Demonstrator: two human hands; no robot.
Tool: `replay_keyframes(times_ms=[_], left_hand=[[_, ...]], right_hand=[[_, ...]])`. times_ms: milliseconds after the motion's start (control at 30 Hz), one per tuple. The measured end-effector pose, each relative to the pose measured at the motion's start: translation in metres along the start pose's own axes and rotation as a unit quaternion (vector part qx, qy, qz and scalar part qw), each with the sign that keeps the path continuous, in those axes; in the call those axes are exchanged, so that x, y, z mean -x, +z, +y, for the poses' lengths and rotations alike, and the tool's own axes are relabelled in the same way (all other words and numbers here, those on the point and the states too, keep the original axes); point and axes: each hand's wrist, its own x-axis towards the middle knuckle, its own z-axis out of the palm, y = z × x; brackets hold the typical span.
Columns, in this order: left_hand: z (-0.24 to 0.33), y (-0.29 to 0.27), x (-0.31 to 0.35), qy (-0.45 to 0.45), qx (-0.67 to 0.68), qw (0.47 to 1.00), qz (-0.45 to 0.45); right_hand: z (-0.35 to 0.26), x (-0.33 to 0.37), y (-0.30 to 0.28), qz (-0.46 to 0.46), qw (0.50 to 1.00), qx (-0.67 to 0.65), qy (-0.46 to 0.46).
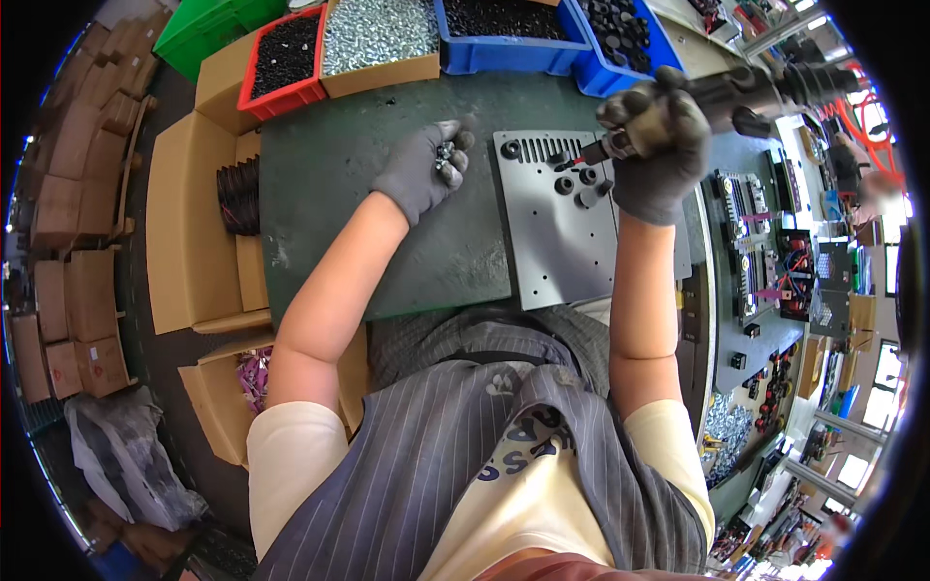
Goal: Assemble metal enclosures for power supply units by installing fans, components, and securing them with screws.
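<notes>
The left hand (423,174) wears a gray glove. Its fingers are bent in loosely around a few shiny metal bits (445,155), over the dark green table (417,266). The right hand (663,145), in a gray glove too, is wrapped tight around a dark power tool (727,97). The tool's thin tip points left, over the gray metal plate (560,250); I cannot tell if it touches anything.

The plate lies flat on the table, between the left hand and the table's right edge. It has small holes and a row of slots. Some black round pieces (565,185) sit on its top part, near the tool's tip.

At the back are a red bin (282,105) of black bits, a cardboard box (383,70) full of silver bits, and two blue bins (518,60) with black pieces. The person's cream shirt (518,489) has big dark letters (531,441), partly hidden by a striped apron (407,465). Brown boxes (92,300) are piled at the left; any print on them is too small to read.
</notes>
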Motion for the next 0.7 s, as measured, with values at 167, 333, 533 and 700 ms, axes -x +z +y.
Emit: replay_keyframes(times_ms=[167, 333, 533, 700], left_hand=[[-0.040, 0.038, 0.027, 0.042, -0.116, 0.991, -0.049], [-0.076, 0.058, 0.034, 0.032, -0.091, 0.993, -0.061], [-0.093, 0.068, 0.048, -0.038, -0.080, 0.982, -0.169], [-0.097, 0.080, 0.055, -0.058, -0.088, 0.979, -0.177]], right_hand=[[-0.017, 0.023, -0.014, -0.025, 0.998, -0.039, -0.049], [-0.029, 0.042, -0.018, -0.033, 0.996, -0.056, -0.065], [-0.035, 0.051, -0.022, -0.043, 0.992, -0.048, -0.108], [-0.041, 0.059, -0.032, -0.077, 0.988, -0.093, -0.092]])
